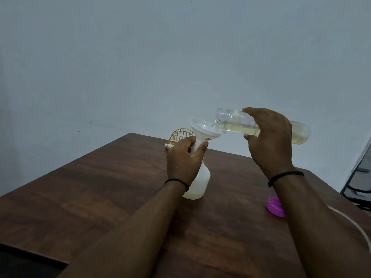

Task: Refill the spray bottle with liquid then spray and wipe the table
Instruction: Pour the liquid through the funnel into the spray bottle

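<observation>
A white spray bottle body (201, 182) stands without its head on the dark wooden table (90, 187). A white funnel (204, 129) sits tilted in its neck. My left hand (183, 160) grips the bottle's neck and the funnel stem. My right hand (270, 141) holds a clear bottle (232, 122) of pale yellow liquid, tipped almost flat. Its open mouth touches the funnel's rim, and liquid runs into the funnel.
A purple cap (275, 206) lies on the table to the right, partly behind my right forearm. A yellow wire rack (179, 136) stands at the table's far edge. A white tube (357, 227) curves along the right edge. A dark frame (359, 177) is at far right.
</observation>
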